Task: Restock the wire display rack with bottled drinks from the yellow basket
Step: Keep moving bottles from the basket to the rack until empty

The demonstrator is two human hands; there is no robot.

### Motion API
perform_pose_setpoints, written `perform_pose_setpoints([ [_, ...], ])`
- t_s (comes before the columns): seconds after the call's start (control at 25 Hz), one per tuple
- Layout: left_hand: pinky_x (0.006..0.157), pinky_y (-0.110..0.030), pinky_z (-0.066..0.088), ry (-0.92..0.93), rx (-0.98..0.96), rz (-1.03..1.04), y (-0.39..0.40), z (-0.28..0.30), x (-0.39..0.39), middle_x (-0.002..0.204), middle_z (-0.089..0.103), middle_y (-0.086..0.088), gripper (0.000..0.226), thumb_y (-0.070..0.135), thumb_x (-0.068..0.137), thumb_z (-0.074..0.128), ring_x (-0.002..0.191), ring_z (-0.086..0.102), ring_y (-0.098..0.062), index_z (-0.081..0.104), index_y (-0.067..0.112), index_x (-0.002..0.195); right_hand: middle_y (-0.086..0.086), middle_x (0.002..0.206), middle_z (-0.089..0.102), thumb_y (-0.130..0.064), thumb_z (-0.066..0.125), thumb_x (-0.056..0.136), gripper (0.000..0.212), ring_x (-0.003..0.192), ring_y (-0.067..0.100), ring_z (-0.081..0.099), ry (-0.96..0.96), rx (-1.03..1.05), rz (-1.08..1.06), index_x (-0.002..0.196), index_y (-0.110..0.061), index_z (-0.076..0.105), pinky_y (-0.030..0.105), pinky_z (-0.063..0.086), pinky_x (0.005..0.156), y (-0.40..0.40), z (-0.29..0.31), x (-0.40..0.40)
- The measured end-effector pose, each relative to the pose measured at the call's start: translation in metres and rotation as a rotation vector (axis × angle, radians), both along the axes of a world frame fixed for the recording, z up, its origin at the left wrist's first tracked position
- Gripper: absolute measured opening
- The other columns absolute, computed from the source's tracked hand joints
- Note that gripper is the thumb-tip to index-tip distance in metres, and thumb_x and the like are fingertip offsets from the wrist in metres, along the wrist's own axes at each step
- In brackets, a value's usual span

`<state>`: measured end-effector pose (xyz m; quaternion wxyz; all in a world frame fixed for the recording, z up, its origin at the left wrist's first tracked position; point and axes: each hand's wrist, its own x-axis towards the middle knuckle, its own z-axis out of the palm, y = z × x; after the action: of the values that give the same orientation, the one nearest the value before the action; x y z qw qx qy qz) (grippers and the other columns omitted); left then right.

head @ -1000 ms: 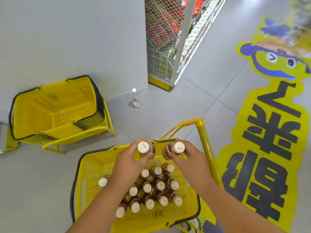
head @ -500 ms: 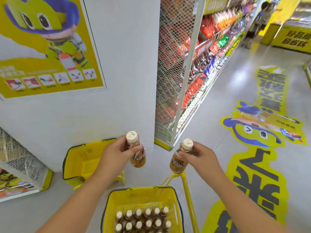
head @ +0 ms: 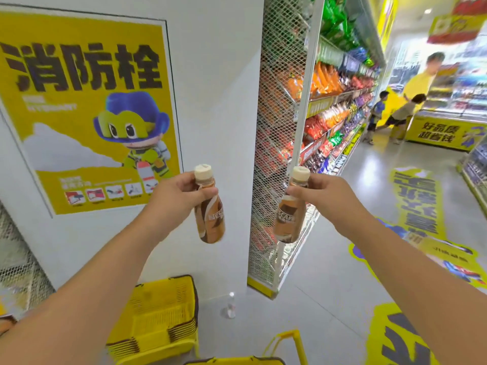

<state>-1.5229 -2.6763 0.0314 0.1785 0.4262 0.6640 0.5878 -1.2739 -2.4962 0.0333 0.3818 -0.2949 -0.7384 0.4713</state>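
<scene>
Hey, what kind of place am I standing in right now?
Most likely a supermarket or convenience store: a wire shelf rack packed with snack bags, stacked yellow shopping baskets, and branded floor graphics along the aisle.

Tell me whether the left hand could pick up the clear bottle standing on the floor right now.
Probably not as things stand: the left hand already grips a coffee bottle by the neck and is raised well above the clear bottle, though nothing lies between them.

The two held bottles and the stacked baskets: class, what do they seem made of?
Bottle in the left hand and bottle in the right hand: probably plastic, glossy printed brown sleeve, matte cream cap. Stacked baskets: likely moulded plastic, bright yellow, slotted walls, dark rims.
</scene>
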Motion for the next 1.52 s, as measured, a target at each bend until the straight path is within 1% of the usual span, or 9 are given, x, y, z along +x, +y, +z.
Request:
perform_pose_setpoints([
  [0.16, 0.097, -0.038, 0.057, 0.019, 0.051, 0.044, -0.011, 0.034, 0.006, 0.098, 0.080, 0.009, 0.021, 0.016, 0.086, 0.079, 0.097, 0.074, -0.009, 0.076, 0.026, 0.103, -0.009, 0.092, 0.081, -0.025, 0.087, 0.079, 0.016, 0.093, 0.008, 0.073, 0.027, 0.061, 0.061, 0.093, -0.031, 0.082, 0.029, 0.051, 0.092, -0.005, 0.032, 0.001],
  [0.44, 0.096, -0.045, 0.058, 0.029, 0.096, 0.260, -0.066, 0.065, 0.065, 0.098, 0.080, 0.004, 0.020, 0.017, 0.087, 0.078, 0.093, 0.075, -0.012, 0.077, 0.028, 0.103, -0.008, 0.093, 0.081, -0.024, 0.085, 0.080, 0.021, 0.093, 0.007, 0.075, 0.025, 0.125, 0.328, 0.101, -0.023, 0.082, 0.026, 0.055, 0.086, -0.022, 0.065, 0.004],
  [0.52, 0.097, -0.047, 0.057, 0.026, 0.089, 0.351, -0.091, 0.068, 0.087, 0.100, 0.080, 0.000, 0.020, 0.017, 0.086, 0.079, 0.096, 0.075, -0.016, 0.077, 0.028, 0.103, -0.011, 0.090, 0.080, -0.023, 0.085, 0.080, 0.021, 0.089, 0.000, 0.073, 0.042, 0.123, 0.432, 0.101, -0.023, 0.081, 0.017, 0.054, 0.082, -0.033, 0.071, 0.001],
  [0.6, 0.094, -0.042, 0.059, 0.028, 0.087, 0.459, -0.125, 0.071, 0.111, 0.105, 0.079, -0.005, 0.021, 0.016, 0.086, 0.080, 0.102, 0.074, -0.020, 0.076, 0.024, 0.105, -0.011, 0.087, 0.080, -0.016, 0.084, 0.082, 0.021, 0.080, -0.006, 0.071, 0.071, 0.089, 0.568, 0.102, -0.020, 0.081, 0.008, 0.051, 0.071, -0.052, 0.077, -0.007],
  [0.72, 0.079, -0.025, 0.061, 0.034, 0.073, 0.606, -0.182, 0.075, 0.143, 0.101, 0.080, 0.000, 0.018, 0.017, 0.086, 0.080, 0.093, 0.074, -0.012, 0.077, 0.025, 0.101, -0.005, 0.095, 0.081, -0.014, 0.084, 0.082, 0.023, 0.088, 0.004, 0.074, 0.075, 0.060, 0.765, 0.104, -0.018, 0.080, 0.015, 0.053, 0.074, -0.095, 0.079, -0.022],
  [0.8, 0.077, -0.023, 0.061, 0.042, 0.069, 0.706, -0.226, 0.077, 0.169, 0.098, 0.080, 0.003, 0.018, 0.016, 0.085, 0.080, 0.090, 0.074, -0.009, 0.077, 0.027, 0.099, -0.008, 0.094, 0.080, -0.013, 0.083, 0.083, 0.020, 0.086, 0.002, 0.074, 0.093, 0.073, 0.879, 0.103, -0.017, 0.080, 0.013, 0.055, 0.074, -0.133, 0.080, -0.029],
  [1.08, 0.096, -0.048, 0.058, 0.079, -0.023, 1.079, -0.394, 0.087, 0.264, 0.100, 0.080, 0.005, 0.022, 0.028, 0.084, 0.082, 0.097, 0.075, -0.015, 0.077, 0.031, 0.105, -0.006, 0.096, 0.081, -0.020, 0.086, 0.080, 0.022, 0.094, 0.008, 0.075, 0.099, 0.037, 1.236, 0.101, -0.023, 0.080, 0.026, 0.055, 0.090, -0.298, 0.086, -0.037],
  [1.2, 0.092, -0.043, 0.060, 0.092, -0.032, 1.246, -0.468, 0.090, 0.314, 0.094, 0.080, 0.008, 0.014, 0.029, 0.083, 0.082, 0.093, 0.075, -0.014, 0.077, 0.033, 0.096, -0.008, 0.095, 0.081, -0.020, 0.085, 0.081, 0.018, 0.087, 0.001, 0.073, 0.125, 0.027, 1.381, 0.097, -0.027, 0.079, 0.018, 0.055, 0.083, -0.382, 0.089, -0.020],
  [1.52, 0.091, -0.042, 0.059, 0.088, -0.069, 1.550, -0.680, 0.092, 0.458, 0.094, 0.080, 0.008, 0.018, 0.028, 0.083, 0.082, 0.095, 0.075, -0.016, 0.077, 0.031, 0.100, -0.011, 0.089, 0.080, -0.021, 0.084, 0.084, 0.018, 0.078, -0.003, 0.072, 0.147, 0.027, 1.678, 0.101, -0.023, 0.080, 0.006, 0.048, 0.061, -0.638, 0.090, 0.047],
])
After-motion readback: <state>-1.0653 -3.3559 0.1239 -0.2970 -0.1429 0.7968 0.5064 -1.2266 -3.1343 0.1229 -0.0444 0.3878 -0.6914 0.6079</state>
